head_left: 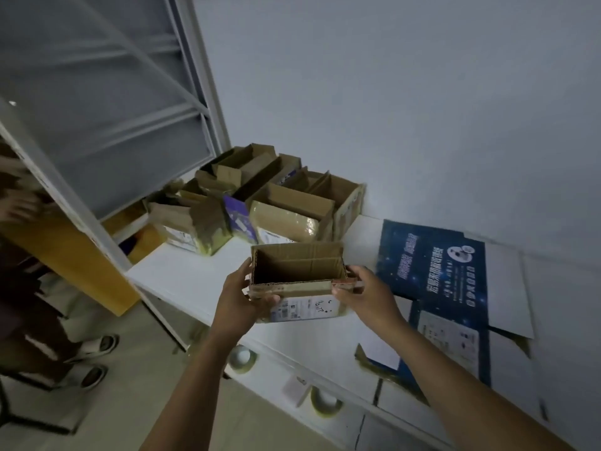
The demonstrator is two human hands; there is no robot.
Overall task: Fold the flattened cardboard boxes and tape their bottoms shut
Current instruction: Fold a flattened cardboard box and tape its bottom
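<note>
Cardboard box (297,270) is gripped at its ends by left hand (240,297) and right hand (367,294) — mouth up, likely bound for the far finished boxes (286,203).

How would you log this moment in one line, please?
left hand, right hand: grip cardboard box | opening: up | tape roll: untouched

I see bare counter (182,281) along its left edge. Folded boxes (276,203) crowd the far corner, blue flattened cardboard (432,271) covers the right, and tape rolls (242,358) sit at the near edge.
</note>
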